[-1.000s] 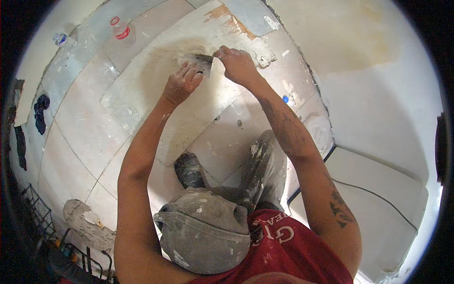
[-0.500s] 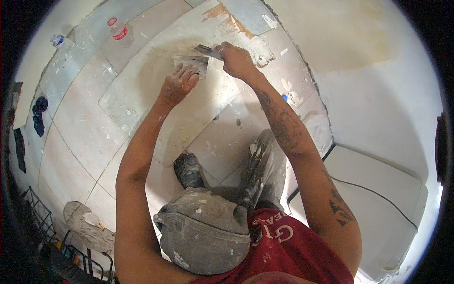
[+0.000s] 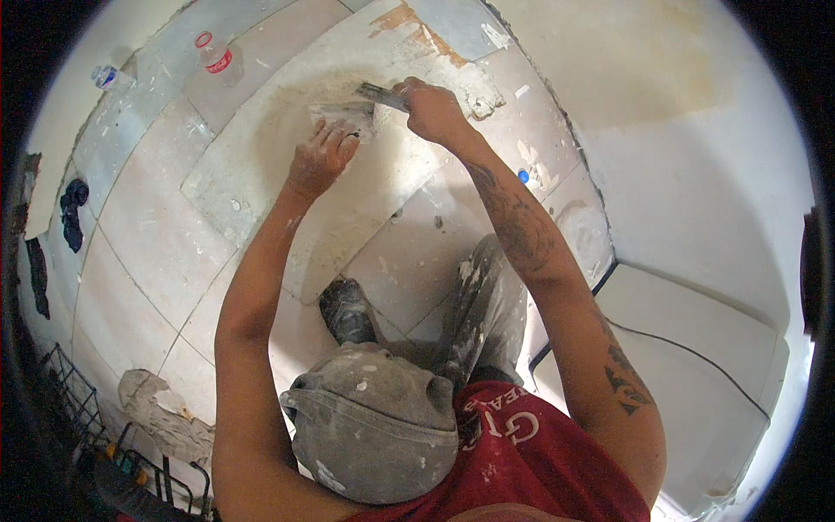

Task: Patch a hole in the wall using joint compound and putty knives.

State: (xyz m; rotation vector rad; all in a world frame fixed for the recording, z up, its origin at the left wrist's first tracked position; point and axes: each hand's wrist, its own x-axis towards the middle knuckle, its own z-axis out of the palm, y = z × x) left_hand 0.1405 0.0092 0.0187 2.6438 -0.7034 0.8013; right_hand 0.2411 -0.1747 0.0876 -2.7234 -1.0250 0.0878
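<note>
A large plaster-smeared board (image 3: 235, 165) lies on the tiled floor before me. Over its middle, my left hand (image 3: 323, 157) is closed on a wide, flat scraper blade (image 3: 361, 123) smeared with pale paste. Just beyond and to the right, my right hand (image 3: 432, 111) grips a narrower putty knife (image 3: 381, 96), its blade pointing left above the scraper's far edge. The two tools lie close together; whether they touch I cannot tell. A damp-looking patch of paste surrounds them on the board.
Two plastic bottles, one with a red label (image 3: 214, 57) and one with a blue cap (image 3: 108, 78), stand at the far left. A pale wall (image 3: 678, 174) runs along the right, with a white panel and cable (image 3: 696, 357) nearby. Crumpled paper (image 3: 161, 413) and a wire rack (image 3: 74, 396) are near left.
My left hand and the scraper have shifted slightly left and nearer to me, with the blade tilted differently. My right hand and the putty knife have moved slightly left.
</note>
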